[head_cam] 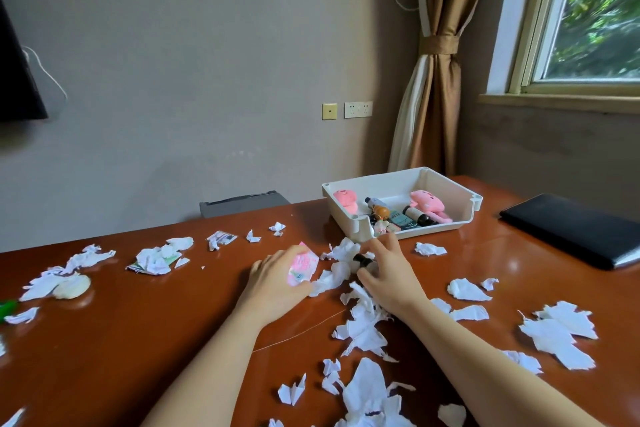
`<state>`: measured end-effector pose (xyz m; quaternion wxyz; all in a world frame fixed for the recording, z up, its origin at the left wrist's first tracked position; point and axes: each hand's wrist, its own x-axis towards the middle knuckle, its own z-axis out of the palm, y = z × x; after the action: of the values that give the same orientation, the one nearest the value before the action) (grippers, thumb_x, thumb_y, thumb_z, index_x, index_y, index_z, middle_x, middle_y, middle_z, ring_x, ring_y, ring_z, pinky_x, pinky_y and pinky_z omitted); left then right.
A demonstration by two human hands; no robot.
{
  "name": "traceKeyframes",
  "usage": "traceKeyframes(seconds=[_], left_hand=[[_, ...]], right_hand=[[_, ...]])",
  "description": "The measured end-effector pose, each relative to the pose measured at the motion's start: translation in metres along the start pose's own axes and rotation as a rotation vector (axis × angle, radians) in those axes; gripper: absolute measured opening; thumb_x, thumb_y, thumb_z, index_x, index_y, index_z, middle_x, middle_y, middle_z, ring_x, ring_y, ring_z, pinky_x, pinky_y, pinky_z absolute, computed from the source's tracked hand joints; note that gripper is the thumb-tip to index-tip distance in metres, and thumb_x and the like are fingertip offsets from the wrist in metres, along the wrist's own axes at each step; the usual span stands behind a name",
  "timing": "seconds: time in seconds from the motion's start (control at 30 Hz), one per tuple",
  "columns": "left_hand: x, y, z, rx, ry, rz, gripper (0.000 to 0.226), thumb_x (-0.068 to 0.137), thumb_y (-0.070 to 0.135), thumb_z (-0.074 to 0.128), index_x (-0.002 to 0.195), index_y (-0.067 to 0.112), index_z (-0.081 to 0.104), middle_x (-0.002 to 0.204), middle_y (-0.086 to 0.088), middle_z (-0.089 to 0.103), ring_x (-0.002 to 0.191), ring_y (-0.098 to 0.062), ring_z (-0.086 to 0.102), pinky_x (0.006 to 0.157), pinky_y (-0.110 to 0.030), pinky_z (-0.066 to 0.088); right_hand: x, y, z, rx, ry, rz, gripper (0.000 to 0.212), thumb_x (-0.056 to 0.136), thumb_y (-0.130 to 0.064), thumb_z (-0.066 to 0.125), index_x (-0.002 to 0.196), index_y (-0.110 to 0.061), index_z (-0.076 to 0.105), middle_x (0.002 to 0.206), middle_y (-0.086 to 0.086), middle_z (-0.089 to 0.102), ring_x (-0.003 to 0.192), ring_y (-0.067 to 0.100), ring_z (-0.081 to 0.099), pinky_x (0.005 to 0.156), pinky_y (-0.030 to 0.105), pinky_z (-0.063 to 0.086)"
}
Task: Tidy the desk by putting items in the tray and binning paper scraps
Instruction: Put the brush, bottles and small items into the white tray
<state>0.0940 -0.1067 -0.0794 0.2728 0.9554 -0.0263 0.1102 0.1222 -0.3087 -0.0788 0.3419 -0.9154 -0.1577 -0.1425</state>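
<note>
My left hand (277,282) grips a pink printed packet (304,265) at the middle of the brown desk (145,329). My right hand (389,274) pinches a small dark-capped bottle (362,259) among white paper scraps (337,276), just in front of the white tray (401,185). The tray holds two pink plush toys (427,202), small bottles and a small figure. Torn paper scraps (557,333) lie all over the desk, left, right and near me.
A black folder (575,230) lies at the far right of the desk. A pale shell-like piece (71,286) and a green object (7,307) sit at the left edge. A grey chair back (242,203) stands behind the desk.
</note>
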Motion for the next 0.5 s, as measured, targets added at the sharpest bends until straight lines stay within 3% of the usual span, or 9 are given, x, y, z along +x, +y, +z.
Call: traceKeyframes(seconds=[0.07, 0.2, 0.37, 0.5], left_hand=[[0.000, 0.001, 0.000, -0.049, 0.024, -0.027, 0.052, 0.091, 0.035, 0.054, 0.138, 0.036, 0.032, 0.141, 0.008, 0.045, 0.132, -0.019, 0.036, 0.108, -0.038, 0.034], [0.003, -0.007, 0.003, -0.142, 0.035, -0.085, 0.058, 0.092, 0.054, 0.043, 0.143, 0.039, 0.021, 0.135, 0.009, 0.051, 0.130, -0.022, 0.038, 0.103, -0.046, 0.042], [0.004, -0.009, 0.001, -0.235, 0.017, -0.110, 0.067, 0.081, 0.073, 0.036, 0.140, 0.042, 0.026, 0.114, 0.018, 0.056, 0.123, -0.019, 0.046, 0.098, -0.048, 0.048], [0.008, -0.010, 0.002, -0.249, 0.042, -0.119, 0.068, 0.084, 0.063, 0.050, 0.142, 0.035, 0.029, 0.117, 0.013, 0.059, 0.117, -0.015, 0.050, 0.093, -0.041, 0.053]], right_hand=[[0.001, 0.001, 0.002, -0.015, -0.001, 0.009, 0.038, 0.090, -0.024, 0.054, 0.128, -0.023, 0.047, 0.141, 0.004, 0.037, 0.085, 0.007, 0.058, 0.085, 0.021, 0.049], [0.003, 0.003, 0.004, -0.108, -0.008, 0.021, 0.046, 0.092, -0.029, 0.052, 0.137, -0.023, 0.041, 0.132, 0.002, 0.053, 0.116, 0.018, 0.049, 0.096, 0.028, 0.043], [0.007, 0.006, 0.005, -0.167, -0.058, 0.022, 0.043, 0.094, -0.028, 0.052, 0.135, -0.024, 0.043, 0.136, 0.002, 0.053, 0.124, 0.021, 0.046, 0.103, 0.033, 0.043], [0.005, 0.006, 0.004, -0.123, -0.036, -0.026, 0.047, 0.095, -0.022, 0.051, 0.139, -0.025, 0.037, 0.140, 0.003, 0.048, 0.125, 0.020, 0.047, 0.103, 0.030, 0.042]])
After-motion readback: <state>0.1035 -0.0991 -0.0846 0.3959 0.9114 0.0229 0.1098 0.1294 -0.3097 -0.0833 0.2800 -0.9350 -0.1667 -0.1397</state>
